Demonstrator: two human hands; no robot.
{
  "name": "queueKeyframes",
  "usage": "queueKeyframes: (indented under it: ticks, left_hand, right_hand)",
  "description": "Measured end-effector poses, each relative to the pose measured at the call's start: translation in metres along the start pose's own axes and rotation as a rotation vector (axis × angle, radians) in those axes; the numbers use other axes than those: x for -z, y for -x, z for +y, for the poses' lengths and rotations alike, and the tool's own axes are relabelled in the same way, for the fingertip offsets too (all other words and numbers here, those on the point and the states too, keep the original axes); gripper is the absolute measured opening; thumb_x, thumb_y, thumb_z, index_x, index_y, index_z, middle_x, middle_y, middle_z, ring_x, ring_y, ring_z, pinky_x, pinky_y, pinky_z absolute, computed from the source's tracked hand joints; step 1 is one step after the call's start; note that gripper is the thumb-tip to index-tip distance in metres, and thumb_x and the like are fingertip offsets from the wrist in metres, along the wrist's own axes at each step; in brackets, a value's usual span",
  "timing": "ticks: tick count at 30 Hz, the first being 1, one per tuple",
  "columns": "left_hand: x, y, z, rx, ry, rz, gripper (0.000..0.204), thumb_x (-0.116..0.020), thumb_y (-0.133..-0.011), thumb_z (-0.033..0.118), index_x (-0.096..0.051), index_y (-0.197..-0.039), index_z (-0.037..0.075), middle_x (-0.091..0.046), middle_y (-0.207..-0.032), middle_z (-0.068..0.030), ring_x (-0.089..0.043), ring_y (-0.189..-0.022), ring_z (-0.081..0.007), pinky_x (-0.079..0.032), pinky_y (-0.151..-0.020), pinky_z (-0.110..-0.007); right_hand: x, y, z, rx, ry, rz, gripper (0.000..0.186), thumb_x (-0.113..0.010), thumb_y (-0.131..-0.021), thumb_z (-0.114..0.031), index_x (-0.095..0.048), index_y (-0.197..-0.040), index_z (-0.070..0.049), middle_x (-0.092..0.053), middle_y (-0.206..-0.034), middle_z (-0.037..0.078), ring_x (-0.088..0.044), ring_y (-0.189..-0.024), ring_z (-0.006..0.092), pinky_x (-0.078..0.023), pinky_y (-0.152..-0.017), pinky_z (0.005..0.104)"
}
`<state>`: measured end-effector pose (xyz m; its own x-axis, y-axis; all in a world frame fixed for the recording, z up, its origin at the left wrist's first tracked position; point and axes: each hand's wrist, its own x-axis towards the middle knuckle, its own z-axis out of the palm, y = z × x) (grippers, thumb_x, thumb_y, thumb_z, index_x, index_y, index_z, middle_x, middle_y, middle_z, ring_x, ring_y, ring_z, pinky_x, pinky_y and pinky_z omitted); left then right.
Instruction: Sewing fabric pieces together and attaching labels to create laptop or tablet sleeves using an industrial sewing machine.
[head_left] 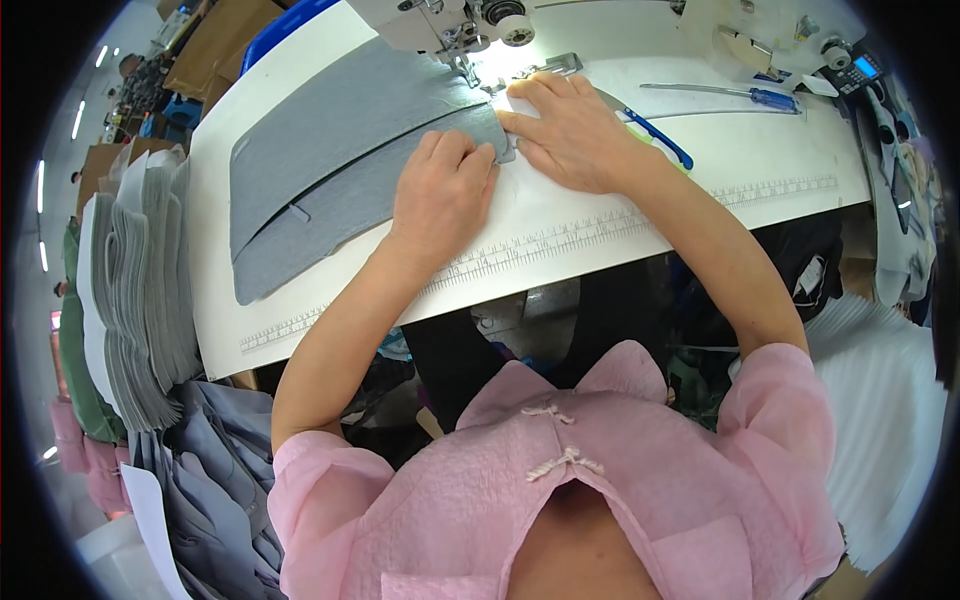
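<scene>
We see the grey cloth panel [350, 130] spread toward ten o'clock from the curled left hand [445, 190]; whether it pinches or merely presses, we cannot tell. With the presser foot [466, 72] at the spread, loose right hand's [575, 130] ten o'clock, we judge a slip could endanger fingertips, and uneven pressure could skew the cloth.

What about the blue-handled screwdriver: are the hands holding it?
No, the blue-handled screwdriver lies on the white sewing table, apart from both the left hand and the right hand.
</scene>
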<state>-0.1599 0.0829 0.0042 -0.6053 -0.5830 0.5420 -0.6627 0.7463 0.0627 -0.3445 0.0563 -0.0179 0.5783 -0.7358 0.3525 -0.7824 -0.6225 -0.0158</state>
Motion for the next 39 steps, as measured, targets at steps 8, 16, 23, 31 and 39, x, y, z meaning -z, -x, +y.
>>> queueKeyframes:
  ticks: [8,16,23,31,39]
  left_hand:
    - [-0.008,0.006,-0.005,-0.038,-0.009,0.109,0.018,-0.065,-0.064,0.003,-0.060,-0.081,0.001,-0.051,-0.071,-0.0080,-0.050,-0.067,-0.0222,-0.042,-0.058,-0.031]
    - [-0.014,0.010,-0.010,-0.056,-0.039,0.293,0.008,-0.056,-0.062,0.009,-0.053,-0.068,0.005,-0.044,-0.064,-0.0053,-0.046,-0.060,-0.0206,-0.038,-0.052,-0.030]
    - [-0.011,0.011,-0.007,-0.052,-0.037,0.403,0.008,-0.054,-0.058,0.010,-0.047,-0.059,0.006,-0.041,-0.062,-0.0047,-0.046,-0.061,-0.0198,-0.038,-0.050,-0.030]
    - [-0.012,0.013,-0.006,-0.029,-0.082,0.433,0.010,-0.056,-0.056,0.010,-0.046,-0.056,0.007,-0.043,-0.063,-0.0043,-0.047,-0.061,-0.0186,-0.038,-0.050,-0.029]
    - [-0.014,0.012,-0.006,-0.017,-0.106,0.451,0.010,-0.056,-0.057,0.009,-0.048,-0.058,0.005,-0.043,-0.063,-0.0048,-0.047,-0.061,-0.0190,-0.039,-0.052,-0.029]
  right_hand:
    - [0.006,0.000,0.007,0.175,-0.237,0.119,0.022,-0.049,-0.081,-0.020,-0.062,-0.095,-0.010,-0.055,-0.109,0.005,-0.045,-0.101,0.0224,-0.036,-0.086,0.0365]
    - [0.007,-0.018,0.000,0.133,-0.591,0.073,0.016,-0.060,-0.071,-0.011,-0.063,-0.084,-0.003,-0.063,-0.084,0.006,-0.053,-0.080,0.0231,-0.041,-0.075,0.0309]
    - [0.014,-0.029,0.013,-0.152,-1.063,-0.266,0.016,-0.061,-0.074,-0.007,-0.062,-0.087,0.001,-0.059,-0.085,0.004,-0.049,-0.077,0.0130,-0.040,-0.071,0.0256]
    - [0.008,-0.032,0.011,-0.283,-1.220,-0.276,0.009,-0.064,-0.070,0.002,-0.062,-0.079,0.000,-0.054,-0.074,-0.001,-0.048,-0.067,0.0054,-0.040,-0.060,0.0187]
    - [0.003,-0.036,0.005,-0.245,-1.029,-0.199,0.007,-0.065,-0.067,0.000,-0.058,-0.069,-0.002,-0.048,-0.066,-0.004,-0.039,-0.057,0.0042,-0.032,-0.051,0.0186]
